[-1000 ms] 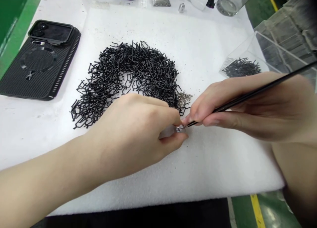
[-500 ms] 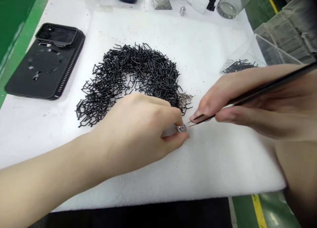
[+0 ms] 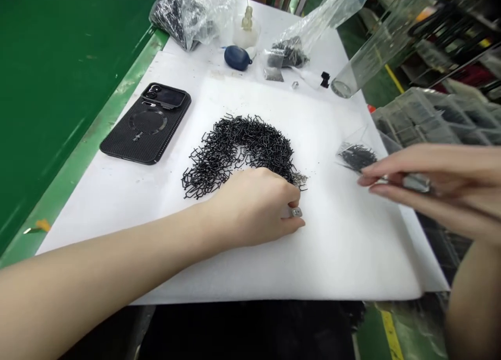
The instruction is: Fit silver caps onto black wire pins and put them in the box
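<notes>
Head view: black pins [image 3: 357, 156] in the clear tray [image 3: 386, 142], mostly slanting far-left to near-right, lie just left of the right hand [image 3: 450, 185], its fingers closed on a blurred slim tool [image 3: 385, 179], while the farther left hand [image 3: 252, 208] pinches a small metal piece [image 3: 296, 212].

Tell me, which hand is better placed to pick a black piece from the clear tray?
Probably the right hand: its fingers are right by those black pieces. The left hand is farther off and occupied, pinching a small metal part.
</notes>
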`<state>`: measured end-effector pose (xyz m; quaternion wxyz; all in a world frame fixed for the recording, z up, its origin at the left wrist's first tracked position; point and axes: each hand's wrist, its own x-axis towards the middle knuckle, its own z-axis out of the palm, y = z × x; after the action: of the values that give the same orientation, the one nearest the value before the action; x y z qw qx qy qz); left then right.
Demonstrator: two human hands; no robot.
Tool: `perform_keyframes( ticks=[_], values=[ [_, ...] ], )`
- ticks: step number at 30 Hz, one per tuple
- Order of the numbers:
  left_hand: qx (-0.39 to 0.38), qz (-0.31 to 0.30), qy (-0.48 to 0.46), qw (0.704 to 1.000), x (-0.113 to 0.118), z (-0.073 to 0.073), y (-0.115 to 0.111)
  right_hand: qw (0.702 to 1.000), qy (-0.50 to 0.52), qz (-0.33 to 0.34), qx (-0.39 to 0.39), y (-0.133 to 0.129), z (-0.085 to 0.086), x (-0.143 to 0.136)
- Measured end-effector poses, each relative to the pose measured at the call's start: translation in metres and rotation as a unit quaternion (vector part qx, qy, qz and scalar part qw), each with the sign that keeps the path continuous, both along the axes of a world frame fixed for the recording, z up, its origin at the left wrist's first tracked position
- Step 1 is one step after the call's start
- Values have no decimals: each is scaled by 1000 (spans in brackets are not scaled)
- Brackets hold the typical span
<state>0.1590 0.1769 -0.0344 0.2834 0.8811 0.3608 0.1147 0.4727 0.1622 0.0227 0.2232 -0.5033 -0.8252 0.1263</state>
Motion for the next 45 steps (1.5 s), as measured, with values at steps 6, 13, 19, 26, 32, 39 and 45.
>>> perform_keyframes(
  ticks=[6, 13, 19, 26, 32, 39, 45],
  values=[
    [3, -21, 9, 1000, 1, 0, 3, 998, -49, 29, -21, -41, -19, 5],
    [28, -36, 32, 998, 1, 2, 1, 999, -34, -27, 17, -37, -20, -12],
    [39, -51, 33, 997, 1, 2, 1, 998, -24, 54, 4, 25, -2, -85],
    [44, -54, 20, 997, 1, -1, 1, 990, -57, 129, -13, 84, -31, -145],
    [35, -62, 22, 997, 1, 0, 2, 993, -27, 118, -9, 86, -31, -145],
    [27, -64, 29, 997, 1, 3, 4, 995, 79, 54, -26, 75, -21, -138],
    [21, -68, 26, 997, 2, 4, 5, 977, 197, 11, -77, 64, -24, -122]
  ],
)
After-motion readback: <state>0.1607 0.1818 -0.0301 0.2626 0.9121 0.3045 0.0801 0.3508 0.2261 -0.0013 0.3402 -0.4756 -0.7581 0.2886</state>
